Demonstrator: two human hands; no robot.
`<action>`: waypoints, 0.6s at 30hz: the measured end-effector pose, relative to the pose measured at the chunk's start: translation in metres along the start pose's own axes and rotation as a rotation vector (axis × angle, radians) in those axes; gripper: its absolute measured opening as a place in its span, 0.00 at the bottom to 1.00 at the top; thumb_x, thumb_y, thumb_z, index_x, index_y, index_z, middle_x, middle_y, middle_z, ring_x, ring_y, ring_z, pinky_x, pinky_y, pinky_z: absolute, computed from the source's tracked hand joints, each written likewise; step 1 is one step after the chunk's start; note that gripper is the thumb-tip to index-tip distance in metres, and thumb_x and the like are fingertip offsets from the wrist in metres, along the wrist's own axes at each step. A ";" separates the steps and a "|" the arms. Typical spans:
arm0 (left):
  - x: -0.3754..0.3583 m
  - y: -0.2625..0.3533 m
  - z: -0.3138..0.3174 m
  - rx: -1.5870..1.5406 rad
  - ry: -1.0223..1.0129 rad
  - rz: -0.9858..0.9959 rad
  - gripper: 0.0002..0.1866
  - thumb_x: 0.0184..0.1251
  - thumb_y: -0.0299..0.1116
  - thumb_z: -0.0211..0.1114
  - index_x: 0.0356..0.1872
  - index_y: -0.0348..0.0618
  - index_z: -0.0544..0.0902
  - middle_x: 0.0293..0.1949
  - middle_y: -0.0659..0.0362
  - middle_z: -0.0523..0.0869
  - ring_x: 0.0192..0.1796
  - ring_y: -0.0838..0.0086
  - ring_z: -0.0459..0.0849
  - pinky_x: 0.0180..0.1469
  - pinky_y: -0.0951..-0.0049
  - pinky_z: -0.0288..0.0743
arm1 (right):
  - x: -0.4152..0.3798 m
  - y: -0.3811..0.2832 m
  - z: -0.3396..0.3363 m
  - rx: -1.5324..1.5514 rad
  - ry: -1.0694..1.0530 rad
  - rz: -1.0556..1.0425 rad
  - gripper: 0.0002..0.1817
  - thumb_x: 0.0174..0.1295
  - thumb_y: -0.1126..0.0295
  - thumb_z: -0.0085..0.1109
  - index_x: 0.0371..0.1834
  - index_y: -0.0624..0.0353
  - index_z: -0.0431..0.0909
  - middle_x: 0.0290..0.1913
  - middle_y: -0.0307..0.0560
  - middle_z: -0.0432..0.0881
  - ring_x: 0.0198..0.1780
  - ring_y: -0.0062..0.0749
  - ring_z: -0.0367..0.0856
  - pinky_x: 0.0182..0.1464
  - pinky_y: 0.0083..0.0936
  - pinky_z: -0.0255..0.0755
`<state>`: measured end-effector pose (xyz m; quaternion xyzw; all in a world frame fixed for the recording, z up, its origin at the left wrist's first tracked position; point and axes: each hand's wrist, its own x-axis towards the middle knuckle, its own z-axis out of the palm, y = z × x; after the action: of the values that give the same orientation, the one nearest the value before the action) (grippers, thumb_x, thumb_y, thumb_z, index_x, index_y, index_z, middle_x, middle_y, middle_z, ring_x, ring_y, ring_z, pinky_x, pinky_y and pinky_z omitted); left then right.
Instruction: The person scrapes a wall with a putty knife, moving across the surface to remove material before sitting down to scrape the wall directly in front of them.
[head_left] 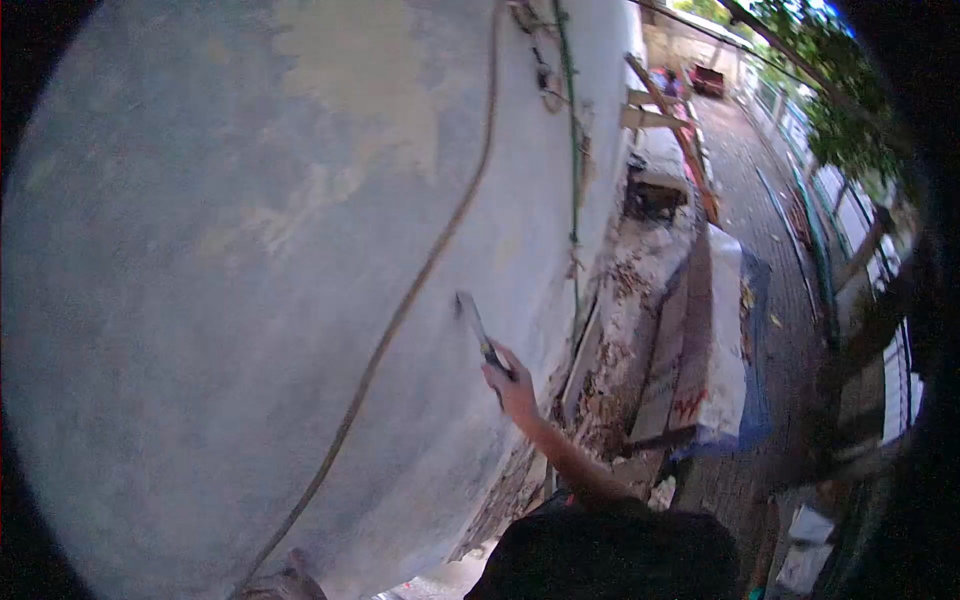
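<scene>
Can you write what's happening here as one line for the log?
right hand: grips scraper | blade: against wall | left hand: not in view | cable: hangs on wall

Rope (pixel 400 310) ran slantwise across the grey wall (pixel 200 300). Green cable (pixel 573 150) hung down nearer the far end. Flaked debris (pixel 625 300) lay heaped along the wall's foot, just beside a sheet (pixel 722 340) spread over the brick path (pixel 750 170). Wooden ladder (pixel 680 130) leaned farther off, foliage (pixel 830 90) overhead.
</scene>
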<state>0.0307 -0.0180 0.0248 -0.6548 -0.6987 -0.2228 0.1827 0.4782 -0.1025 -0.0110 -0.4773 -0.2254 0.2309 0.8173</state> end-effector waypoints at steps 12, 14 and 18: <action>0.006 0.017 -0.004 -0.076 -0.142 -0.024 0.32 0.55 0.52 0.56 0.41 0.25 0.71 0.35 0.42 0.75 0.37 0.57 0.69 0.46 0.62 0.58 | 0.076 -0.011 -0.043 -0.231 0.183 0.114 0.21 0.56 0.61 0.52 0.52 0.56 0.68 0.22 0.36 0.70 0.18 0.17 0.65 0.15 0.18 0.57; 0.008 0.016 -0.008 -0.079 -0.168 -0.035 0.31 0.55 0.52 0.56 0.40 0.25 0.72 0.34 0.42 0.75 0.36 0.58 0.69 0.45 0.62 0.59 | 0.113 -0.028 -0.066 -0.096 0.155 0.174 0.20 0.55 0.60 0.54 0.50 0.54 0.70 0.21 0.37 0.71 0.17 0.17 0.65 0.15 0.17 0.56; 0.011 0.015 -0.009 -0.082 -0.213 -0.056 0.30 0.56 0.52 0.55 0.37 0.25 0.74 0.31 0.43 0.76 0.33 0.59 0.70 0.43 0.62 0.61 | 0.093 -0.023 -0.054 -0.110 0.199 0.223 0.19 0.53 0.58 0.55 0.47 0.53 0.73 0.20 0.38 0.71 0.15 0.17 0.63 0.13 0.17 0.53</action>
<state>0.0443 -0.0133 0.0393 -0.6620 -0.7225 -0.1851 0.0742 0.5874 -0.0932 -0.0009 -0.5640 -0.1012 0.2590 0.7776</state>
